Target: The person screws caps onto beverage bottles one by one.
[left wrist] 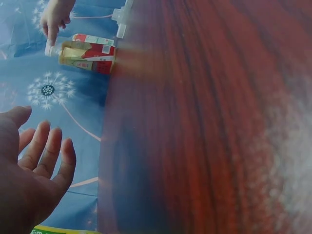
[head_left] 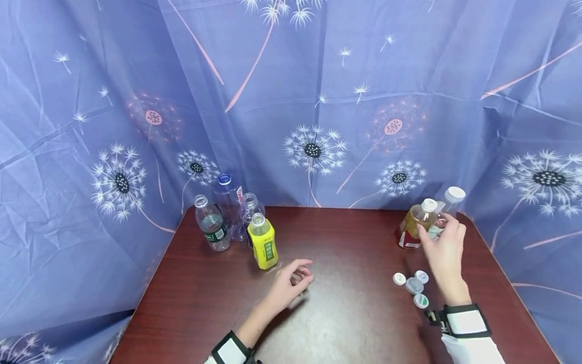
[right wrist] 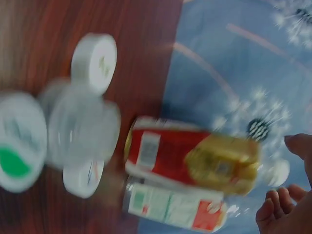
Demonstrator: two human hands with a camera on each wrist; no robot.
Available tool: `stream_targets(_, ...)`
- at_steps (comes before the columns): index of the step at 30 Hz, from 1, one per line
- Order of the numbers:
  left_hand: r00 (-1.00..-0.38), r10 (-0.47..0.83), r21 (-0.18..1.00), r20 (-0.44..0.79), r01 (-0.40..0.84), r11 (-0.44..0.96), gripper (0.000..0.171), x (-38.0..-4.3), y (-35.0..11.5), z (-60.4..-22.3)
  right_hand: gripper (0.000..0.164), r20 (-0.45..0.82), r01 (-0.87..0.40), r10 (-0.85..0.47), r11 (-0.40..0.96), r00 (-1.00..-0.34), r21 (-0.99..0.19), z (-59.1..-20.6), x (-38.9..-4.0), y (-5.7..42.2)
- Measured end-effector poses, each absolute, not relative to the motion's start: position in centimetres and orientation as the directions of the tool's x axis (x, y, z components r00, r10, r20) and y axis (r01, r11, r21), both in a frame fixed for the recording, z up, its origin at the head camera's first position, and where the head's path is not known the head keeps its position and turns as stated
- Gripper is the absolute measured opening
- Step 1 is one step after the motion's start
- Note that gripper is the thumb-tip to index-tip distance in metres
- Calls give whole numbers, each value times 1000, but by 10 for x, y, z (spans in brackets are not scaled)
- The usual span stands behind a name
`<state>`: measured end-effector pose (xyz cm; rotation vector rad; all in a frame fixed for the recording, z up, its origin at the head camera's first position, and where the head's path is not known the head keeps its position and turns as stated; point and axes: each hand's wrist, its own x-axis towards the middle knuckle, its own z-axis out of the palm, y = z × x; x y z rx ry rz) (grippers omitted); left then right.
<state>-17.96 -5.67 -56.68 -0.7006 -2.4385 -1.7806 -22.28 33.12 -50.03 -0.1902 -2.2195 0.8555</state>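
Note:
My right hand (head_left: 446,248) reaches to the back right corner, thumb and fingers parted, near a capped bottle of amber liquid (head_left: 410,230) with a red label. Beside that bottle stands a clear bottle (head_left: 451,203) with a white cap, partly hidden by the hand. In the right wrist view the fingertips lie near the amber bottle's white cap (right wrist: 277,173), apart from it. My left hand (head_left: 289,284) hovers over the table with loosely bent fingers, holding nothing. Closest to it is an uncapped bottle with a yellow label (head_left: 264,247).
Several loose caps (head_left: 415,285) lie on the dark red table (head_left: 336,263) in front of the right-hand bottles. At the back left are an uncapped green-labelled bottle (head_left: 212,227), a blue-tinted bottle (head_left: 227,202) and another clear one (head_left: 251,202). A blue dandelion curtain (head_left: 345,116) hangs behind.

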Motion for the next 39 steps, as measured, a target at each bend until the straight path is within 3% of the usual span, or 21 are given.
stream_targets(8,-898,332,903,289,371,218,35,-180,-60,-562,31,693,-374,196,724,-694,-579,-490,-197,279)
stream_targets(15,-908,316,908,276,354,224,32,-176,-62,-562,31,685,-477,63,672,-725,-566,-489,-177,238)
stream_targets(23,-898,335,899,286,372,231,35,-172,-65,-560,36,670,-620,-195,618,-717,-483,-512,-162,210)
stream_targets(39,-880,333,868,338,428,253,33,-169,-75,-555,32,632,-598,-211,629,-746,-496,-521,-157,209)
